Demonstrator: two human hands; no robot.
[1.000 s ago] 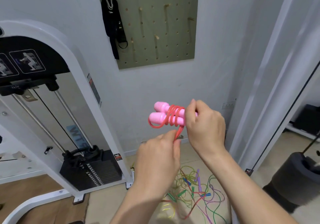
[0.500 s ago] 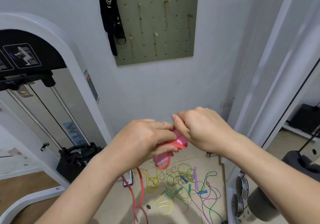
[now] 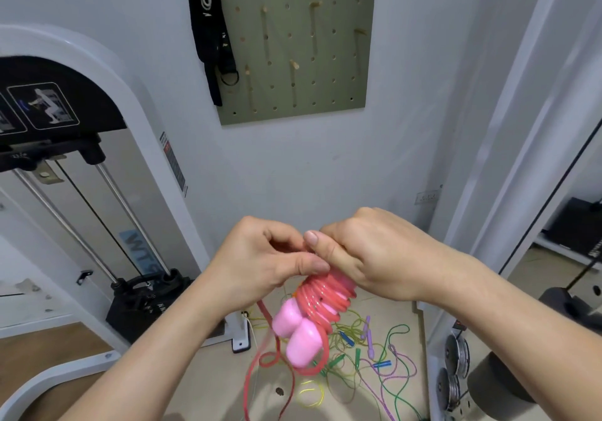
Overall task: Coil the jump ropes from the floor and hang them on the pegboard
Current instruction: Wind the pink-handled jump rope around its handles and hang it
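In the lower centre of the frame, the pink jump rope's two rounded plastic handles (image 3: 298, 339) hang tilted, its coral cord (image 3: 321, 301) wound closely round them. The right hand (image 3: 384, 257) grips their upper end; the left hand (image 3: 260, 259) pinches the cord beside it. Best to draw the loose tail (image 3: 260, 360) taut and lay each turn snug before reaching for the olive-green pegboard (image 3: 293, 45) at upper centre.
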